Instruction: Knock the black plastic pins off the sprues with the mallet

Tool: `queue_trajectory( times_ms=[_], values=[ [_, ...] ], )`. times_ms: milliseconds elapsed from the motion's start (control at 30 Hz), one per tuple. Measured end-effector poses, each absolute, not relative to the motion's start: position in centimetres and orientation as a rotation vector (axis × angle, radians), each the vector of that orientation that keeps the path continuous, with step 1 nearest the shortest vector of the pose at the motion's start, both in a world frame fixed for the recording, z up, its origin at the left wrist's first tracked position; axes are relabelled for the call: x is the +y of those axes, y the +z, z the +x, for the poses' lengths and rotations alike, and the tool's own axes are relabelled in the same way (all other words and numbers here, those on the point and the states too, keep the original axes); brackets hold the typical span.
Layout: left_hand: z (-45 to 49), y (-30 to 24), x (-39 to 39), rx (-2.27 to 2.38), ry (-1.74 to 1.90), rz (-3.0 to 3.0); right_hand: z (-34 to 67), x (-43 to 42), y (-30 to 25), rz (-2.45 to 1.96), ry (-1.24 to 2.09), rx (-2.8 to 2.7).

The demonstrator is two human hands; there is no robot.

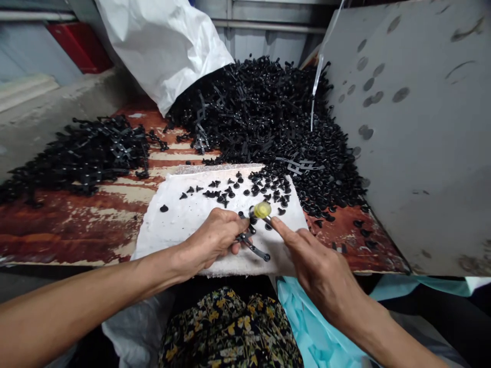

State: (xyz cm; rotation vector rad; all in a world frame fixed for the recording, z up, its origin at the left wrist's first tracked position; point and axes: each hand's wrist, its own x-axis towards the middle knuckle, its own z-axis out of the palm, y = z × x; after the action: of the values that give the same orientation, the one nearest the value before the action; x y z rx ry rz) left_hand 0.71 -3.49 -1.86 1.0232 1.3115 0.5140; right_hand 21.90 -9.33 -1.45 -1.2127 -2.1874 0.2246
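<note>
My left hand is closed on a black jointed linkage, whose arms stick out below the fingers. In my right hand is a small hammer with a yellow head, the index finger stretched along its metal handle. The hammer head is right beside the left fingertips, over the upper end of the linkage; whether they touch I cannot tell. Under both hands lies a white cloth pad. Small black mushroom-shaped pegs are scattered over it.
A big heap of black parts rises behind the pad. More linkages are piled at the left. A white sack hangs at the back, and a grey panel walls off the right side of the worn red tabletop.
</note>
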Motion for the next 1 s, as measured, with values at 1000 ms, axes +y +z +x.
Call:
queue_trajectory(
  times_ms=[1000],
  values=[
    [1.4,0.9,-2.9,1.36,0.544,0.789,23.3,-10.0,-4.6,-1.385,0.416,-1.825]
  ],
)
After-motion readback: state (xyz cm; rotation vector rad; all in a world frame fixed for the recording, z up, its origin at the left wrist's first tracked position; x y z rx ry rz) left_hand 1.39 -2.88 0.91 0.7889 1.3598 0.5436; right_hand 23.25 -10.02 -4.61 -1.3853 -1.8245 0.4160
